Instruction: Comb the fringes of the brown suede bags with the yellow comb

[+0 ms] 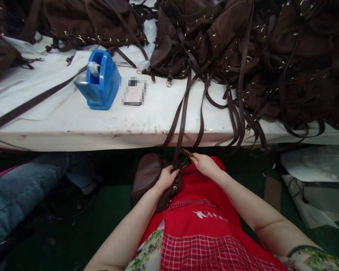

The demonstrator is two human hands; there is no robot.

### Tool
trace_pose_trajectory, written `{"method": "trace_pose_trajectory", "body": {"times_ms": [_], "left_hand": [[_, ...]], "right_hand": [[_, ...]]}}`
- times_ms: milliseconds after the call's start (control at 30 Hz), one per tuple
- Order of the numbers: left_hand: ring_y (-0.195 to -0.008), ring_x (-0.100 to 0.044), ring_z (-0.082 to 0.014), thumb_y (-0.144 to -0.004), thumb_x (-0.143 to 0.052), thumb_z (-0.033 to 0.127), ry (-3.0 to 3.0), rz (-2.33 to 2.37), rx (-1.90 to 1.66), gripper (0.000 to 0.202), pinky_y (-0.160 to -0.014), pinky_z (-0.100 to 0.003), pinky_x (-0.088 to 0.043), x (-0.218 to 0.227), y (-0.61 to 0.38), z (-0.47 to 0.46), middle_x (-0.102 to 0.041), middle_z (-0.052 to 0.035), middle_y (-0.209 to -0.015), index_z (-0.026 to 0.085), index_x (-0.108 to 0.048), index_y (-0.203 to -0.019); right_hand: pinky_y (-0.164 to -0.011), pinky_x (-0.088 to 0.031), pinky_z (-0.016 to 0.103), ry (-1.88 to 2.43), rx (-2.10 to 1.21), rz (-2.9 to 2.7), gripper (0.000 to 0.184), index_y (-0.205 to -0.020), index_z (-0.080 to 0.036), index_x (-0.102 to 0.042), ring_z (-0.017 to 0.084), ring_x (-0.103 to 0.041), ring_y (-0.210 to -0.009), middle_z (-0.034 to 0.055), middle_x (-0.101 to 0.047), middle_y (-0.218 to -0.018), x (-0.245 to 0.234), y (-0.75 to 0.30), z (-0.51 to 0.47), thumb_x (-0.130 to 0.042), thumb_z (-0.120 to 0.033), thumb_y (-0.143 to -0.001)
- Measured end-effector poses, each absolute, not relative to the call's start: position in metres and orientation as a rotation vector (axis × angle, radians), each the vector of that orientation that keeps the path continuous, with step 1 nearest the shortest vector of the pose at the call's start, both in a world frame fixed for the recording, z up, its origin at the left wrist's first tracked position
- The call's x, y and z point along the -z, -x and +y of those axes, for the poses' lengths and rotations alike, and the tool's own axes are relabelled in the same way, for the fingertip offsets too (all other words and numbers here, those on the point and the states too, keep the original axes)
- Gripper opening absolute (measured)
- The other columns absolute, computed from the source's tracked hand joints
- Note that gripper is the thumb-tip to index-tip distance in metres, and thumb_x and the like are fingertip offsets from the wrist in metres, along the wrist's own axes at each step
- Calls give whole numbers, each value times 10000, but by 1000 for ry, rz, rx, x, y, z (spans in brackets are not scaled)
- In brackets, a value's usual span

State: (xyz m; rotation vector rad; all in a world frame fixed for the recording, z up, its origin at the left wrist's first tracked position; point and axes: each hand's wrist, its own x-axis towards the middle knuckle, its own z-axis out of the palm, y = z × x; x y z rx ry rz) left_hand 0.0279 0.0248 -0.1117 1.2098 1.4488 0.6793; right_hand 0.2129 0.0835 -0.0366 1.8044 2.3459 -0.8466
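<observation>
Your left hand (169,177) grips a brown bag (147,175) by your red apron (197,192); your right hand (203,165) holds a yellow comb (185,152).

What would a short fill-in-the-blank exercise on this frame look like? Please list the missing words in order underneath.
1. The yellow toothed tool is in the person's ____.
2. The left hand holds a bag that is dark ____ in colour.
3. In the picture, the blue tape dispenser stands to the ____ of the pixelated item.
4. The main colour of the apron is ____.

Missing words: right hand; brown; left; red.
</observation>
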Motion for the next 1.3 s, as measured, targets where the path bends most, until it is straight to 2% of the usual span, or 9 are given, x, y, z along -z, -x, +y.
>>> {"method": "trace_pose_trajectory", "body": {"times_ms": [367,500,600,733,800,900,1033,1167,1300], "left_hand": [[-885,-585,-194,-847,-486,258,-1403,1471,-787,209,-859,-296,-429,94,-32,16,-654,-83,-874,151,-645,-761],[-669,-568,-150,-902,-364,376,-1311,1246,-724,344,-674,-252,-453,91,-29,16,-598,-33,-668,142,-600,-811],[-530,-489,-129,-919,-263,446,-1301,1217,-624,466,-565,-239,-407,92,-31,13,-501,3,-537,156,-543,-687],[-569,-529,-158,-902,-325,498,-1551,1198,-441,502,-647,-272,-415,81,-43,1,-523,-26,-544,184,-500,-552],[-646,-584,-186,-914,-331,465,-1750,1153,-305,464,-713,-294,-435,70,-47,-4,-583,-56,-621,180,-562,-629],[-931,-606,-236,-904,-393,424,-1920,1192,-364,356,-855,-340,-450,52,-39,-6,-634,-128,-977,144,-595,-991],[-1338,-290,-308,-841,-530,289,-2054,1754,-531,493,-1088,-476,-252,33,-6,-4,-388,-181,-1387,126,-419,-1294],[-1353,-157,-442,-673,-726,348,-1919,2317,-279,826,-1043,-648,-133,25,24,-5,-224,-203,-1475,188,-326,-1378],[-1227,-404,-378,-541,-793,446,-1851,2236,-161,1066,-1015,-501,-314,34,44,-3,-399,-219,-1358,131,-253,-1404]], "right_hand": [[-672,-457,256,-1482,373,2348,330,-1240,-198,-446,185,-613,-840,123,-568,-1063,38,-173,39,-276,-247,-962],[-660,-471,267,-1467,328,2365,333,-1254,-199,-428,207,-617,-867,132,-555,-1097,38,-176,49,-317,-266,-948],[-666,-469,274,-1471,379,2361,351,-1274,-208,-410,213,-628,-870,130,-569,-1113,45,-178,54,-333,-216,-932],[-671,-467,299,-1642,508,2164,306,-1181,-166,-487,227,-647,-836,134,-637,-996,62,-184,73,-303,-190,-937],[-666,-463,307,-1714,521,2086,325,-1133,-128,-511,234,-652,-820,144,-660,-926,67,-192,87,-249,-202,-956],[-699,-450,291,-1760,604,2149,345,-1092,-128,-526,218,-646,-836,128,-676,-910,70,-205,96,-239,-284,-978],[-736,-435,246,-1767,1086,2398,324,-954,-163,-562,156,-631,-788,59,-681,-859,68,-209,83,-276,-314,-977],[-786,-443,257,-1634,1185,2632,323,-1006,-166,-582,160,-614,-870,61,-664,-949,67,-187,66,-293,-304,-967],[-822,-449,280,-1299,1006,2760,344,-1210,-216,-535,184,-603,-964,77,-607,-1142,67,-156,59,-327,-323,-958]]}}
